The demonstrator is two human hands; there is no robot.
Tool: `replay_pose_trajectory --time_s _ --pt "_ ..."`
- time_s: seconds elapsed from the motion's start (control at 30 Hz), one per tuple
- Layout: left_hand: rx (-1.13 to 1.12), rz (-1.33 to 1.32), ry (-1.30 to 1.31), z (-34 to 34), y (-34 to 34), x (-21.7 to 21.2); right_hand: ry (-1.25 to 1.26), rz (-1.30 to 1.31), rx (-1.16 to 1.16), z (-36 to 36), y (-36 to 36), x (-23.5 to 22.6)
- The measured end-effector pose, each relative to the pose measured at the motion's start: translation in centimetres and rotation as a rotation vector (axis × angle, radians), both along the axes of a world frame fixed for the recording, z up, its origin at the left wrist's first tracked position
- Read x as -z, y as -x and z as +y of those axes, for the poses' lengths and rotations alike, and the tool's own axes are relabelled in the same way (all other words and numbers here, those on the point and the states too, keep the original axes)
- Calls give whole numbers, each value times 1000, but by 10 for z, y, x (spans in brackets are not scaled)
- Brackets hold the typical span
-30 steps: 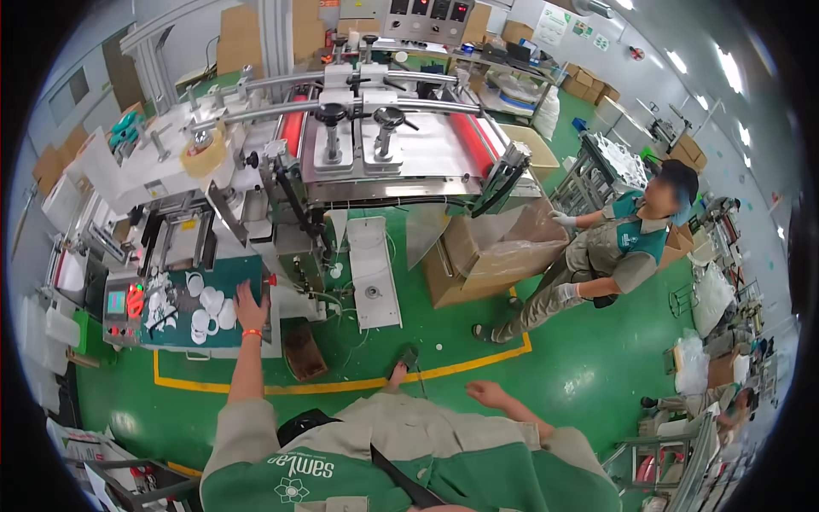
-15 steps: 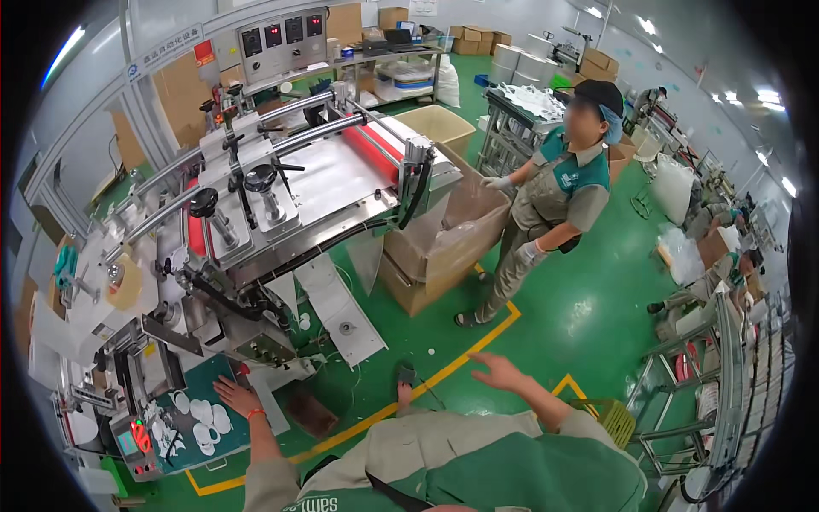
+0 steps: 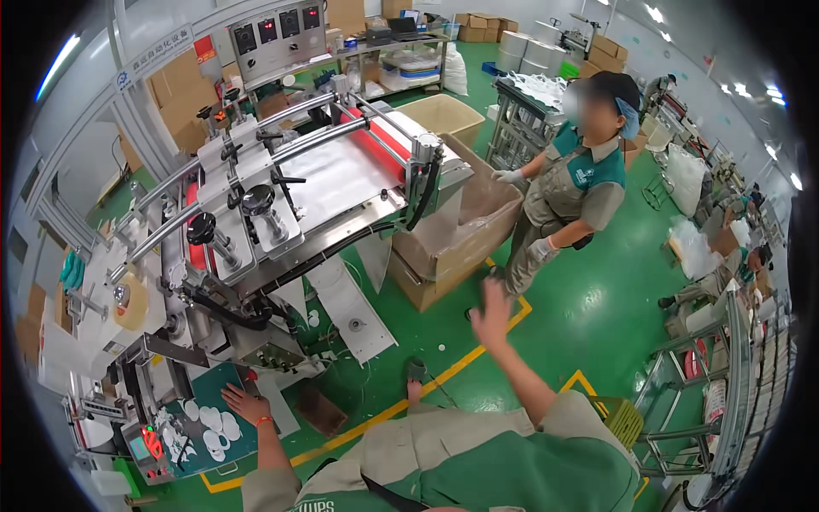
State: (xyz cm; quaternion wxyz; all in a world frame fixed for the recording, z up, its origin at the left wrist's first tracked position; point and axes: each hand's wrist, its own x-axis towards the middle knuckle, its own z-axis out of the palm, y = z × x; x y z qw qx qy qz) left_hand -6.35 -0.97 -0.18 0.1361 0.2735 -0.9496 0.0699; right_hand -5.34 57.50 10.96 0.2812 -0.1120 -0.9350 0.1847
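Machine (image 3: pixel 328 183) with two red rollers (image 3: pixel 375 145) and two black knobs (image 3: pixel 258 200) in clear sight stands ahead. At its near left corner, one green tabletop (image 3: pixel 223 386) bears a heap of white scraps (image 3: pixel 175 441) and at least four rounded white pieces (image 3: pixel 211 417); overlap hides the exact count. The left hand (image 3: pixel 245 403) is just right of those pieces, palm down, fingers spread, gripping nothing; whether it presses on the tabletop I cannot tell. The right hand (image 3: pixel 490 316) is raised near the machine's right front, fingers extended, gripping nothing.

Beside the machine's right end is one cardboard box (image 3: pixel 431 288) with clear plastic lining; farther right, one co-worker (image 3: pixel 576 192) in two white gloves has one at the box's rim. A yellow line (image 3: pixel 337 440) edges the floor before the machine, and open green floor (image 3: pixel 589 299) stretches away to its right. Above the machine's far side, one control panel (image 3: pixel 277 47) shows four dark displays, two lit with red digits. Small dark lettering marks a white frame (image 3: pixel 154 55) at its far left.
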Motion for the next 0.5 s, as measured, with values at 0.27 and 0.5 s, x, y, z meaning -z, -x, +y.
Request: replay_pose_trajectory --time_s 0.27,0.5 --pt "22 9 -69 -3 0 -5 121 -1534 -818 -91 -59 174" --pt "40 48 -66 6 1 -23 -71 -447 -76 135 5 163"
